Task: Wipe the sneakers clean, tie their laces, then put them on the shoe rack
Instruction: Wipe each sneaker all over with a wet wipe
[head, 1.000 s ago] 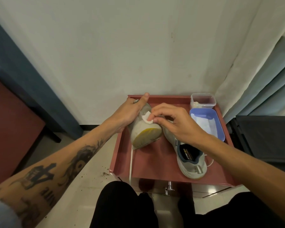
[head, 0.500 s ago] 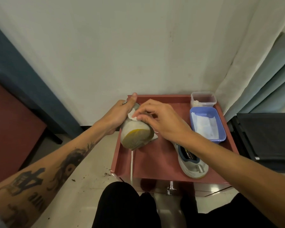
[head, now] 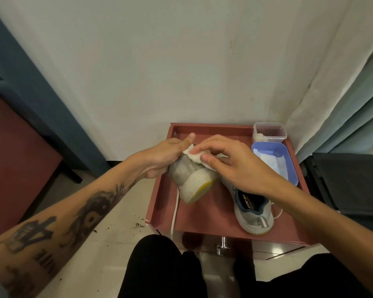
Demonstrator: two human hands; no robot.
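The right hand (head: 235, 164) has slid the white wipe (head: 194, 154) further up the held sneaker (head: 192, 179), which now tilts more sideways.

Not much readable here. A small yellow-and-white printed label is seen on the dark insole of the sneaker (head: 253, 214) lying on the red cabinet top, but the letters are too blurred to be made out properly. On the tattooed left forearm (head: 52, 229), dark lettering can be spotted, something like "VIL" read upside down, plus a big character-like mark; neither can be read for sure.
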